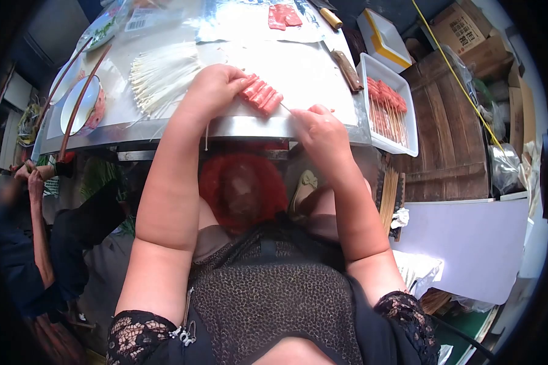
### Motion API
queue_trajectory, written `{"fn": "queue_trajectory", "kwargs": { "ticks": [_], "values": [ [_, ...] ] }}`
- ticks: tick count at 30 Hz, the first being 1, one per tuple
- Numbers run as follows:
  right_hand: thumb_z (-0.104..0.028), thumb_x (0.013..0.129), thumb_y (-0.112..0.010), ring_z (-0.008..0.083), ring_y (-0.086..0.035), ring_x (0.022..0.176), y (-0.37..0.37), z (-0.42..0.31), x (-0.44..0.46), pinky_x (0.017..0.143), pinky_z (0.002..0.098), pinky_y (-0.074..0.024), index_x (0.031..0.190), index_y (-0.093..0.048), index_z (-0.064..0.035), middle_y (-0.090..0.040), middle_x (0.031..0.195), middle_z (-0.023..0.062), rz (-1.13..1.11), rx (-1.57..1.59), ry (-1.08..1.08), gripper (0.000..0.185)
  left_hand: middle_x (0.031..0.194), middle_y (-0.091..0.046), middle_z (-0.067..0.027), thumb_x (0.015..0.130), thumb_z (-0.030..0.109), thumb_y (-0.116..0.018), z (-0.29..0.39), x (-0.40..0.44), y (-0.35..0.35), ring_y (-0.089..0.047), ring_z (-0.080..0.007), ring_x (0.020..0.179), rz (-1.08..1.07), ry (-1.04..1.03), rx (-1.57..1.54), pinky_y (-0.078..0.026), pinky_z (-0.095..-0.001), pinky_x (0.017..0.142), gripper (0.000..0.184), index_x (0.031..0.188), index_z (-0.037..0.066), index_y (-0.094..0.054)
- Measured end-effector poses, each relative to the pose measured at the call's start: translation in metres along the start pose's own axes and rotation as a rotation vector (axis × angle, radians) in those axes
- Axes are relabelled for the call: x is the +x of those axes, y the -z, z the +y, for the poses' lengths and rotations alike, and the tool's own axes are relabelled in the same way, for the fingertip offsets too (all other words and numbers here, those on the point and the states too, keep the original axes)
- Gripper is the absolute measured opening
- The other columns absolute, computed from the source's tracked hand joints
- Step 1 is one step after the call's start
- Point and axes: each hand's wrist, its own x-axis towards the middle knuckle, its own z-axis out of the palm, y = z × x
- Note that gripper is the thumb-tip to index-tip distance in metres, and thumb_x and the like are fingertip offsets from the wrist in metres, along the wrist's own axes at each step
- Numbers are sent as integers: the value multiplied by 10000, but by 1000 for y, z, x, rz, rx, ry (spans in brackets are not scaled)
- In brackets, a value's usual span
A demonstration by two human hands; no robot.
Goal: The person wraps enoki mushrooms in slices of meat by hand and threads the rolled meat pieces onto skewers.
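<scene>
Several pink-red meat rolls (262, 96) sit side by side in a row on a thin skewer (285, 108), just above the table's near edge. The fingers of my left hand (219, 85) pinch the far left end of the row. At the other side, my right hand (323, 128) is closed on the bare stick of the skewer. A spread bundle of enoki mushrooms (164, 76) lies left of my left hand, and one thin stem hangs over the edge below my wrist. Flat red meat slices (284, 17) rest on a plastic package (259, 24) at the back.
Right of the table, a white tray (414, 131) holds several finished meat skewers (386, 103). A wooden-handled tool (347, 70) lies at the right table edge. Bowls (82, 106) stand at the left, a red tub (243, 188) below. Another person (36, 243) sits at far left.
</scene>
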Motion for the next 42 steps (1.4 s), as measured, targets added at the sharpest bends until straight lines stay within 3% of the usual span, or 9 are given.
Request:
{"fn": "queue_trajectory", "kwargs": {
  "ticks": [3,9,13,14,18,22,26,34,42],
  "values": [
    [-159,901,-623,314,-634,803,-2,5,-6,711,411,-519,957,-718,-64,-634,867,121,79,100,8,146,864,-670,-55,947,197,-653,-1,-10,-1,-593,-83,707,27,-146,139,-500,-256,631,247,1070,-9,-710],
    [-114,878,-637,310,-631,815,3,-17,-37,724,399,-521,1019,-699,-74,-633,882,116,253,345,-18,159,1028,-657,-112,984,534,-508,37,-48,-8,-661,-200,909,-10,334,-847,-556,-376,831,579,1278,38,-559],
    [-120,877,-640,316,-635,812,0,-33,-63,715,414,-524,1053,-688,-85,-630,885,114,214,373,59,186,1270,-557,-176,1004,568,-387,18,-46,-49,-552,-341,1214,-812,-389,-1916,-480,-518,1000,563,1275,85,-487],
    [-152,881,-657,324,-640,828,5,-32,-70,721,406,-531,1067,-692,-88,-640,904,124,138,346,51,201,1361,-484,-203,1012,555,-364,27,-74,-47,-474,-372,1289,-182,51,-1599,-418,-596,1057,555,1294,89,-467],
    [-217,879,-705,300,-656,817,38,11,-94,720,372,-533,1033,-715,-35,-675,923,150,415,421,61,239,1417,-449,-230,1003,533,-420,3,-91,-51,-479,-382,1284,-463,-46,-1829,-380,-628,1082,568,1345,81,-466],
    [-234,900,-671,261,-677,959,48,145,-157,859,344,-521,1085,-717,-46,-705,1023,145,535,441,-500,268,1346,-567,-193,983,391,-577,14,-118,-25,-534,-370,1258,-31,264,-1493,-427,-585,1066,379,1199,83,-621],
    [-247,835,-637,341,-669,997,8,294,-293,873,445,-528,1029,-740,-115,-709,1011,171,264,-24,-860,257,1315,-608,-164,989,358,-568,-6,-132,-4,-568,-341,1232,-194,255,-1492,-476,-542,1027,331,1165,91,-655],
    [-172,893,-590,380,-659,1063,13,283,-375,919,454,-529,1072,-726,-28,-686,1121,217,-114,-207,-1470,267,1329,-562,-223,1022,382,-488,21,-149,2,-584,-376,1186,-272,267,-1431,-551,-544,928,422,1304,72,-538],
    [-281,858,-660,371,-666,1052,3,312,-378,900,448,-529,1034,-732,-24,-697,1093,207,-202,-289,-1408,319,1365,-515,-241,1041,323,-463,45,-156,-19,-604,-352,1140,-404,230,-1311,-554,-514,924,434,1400,80,-441]
  ]
}}
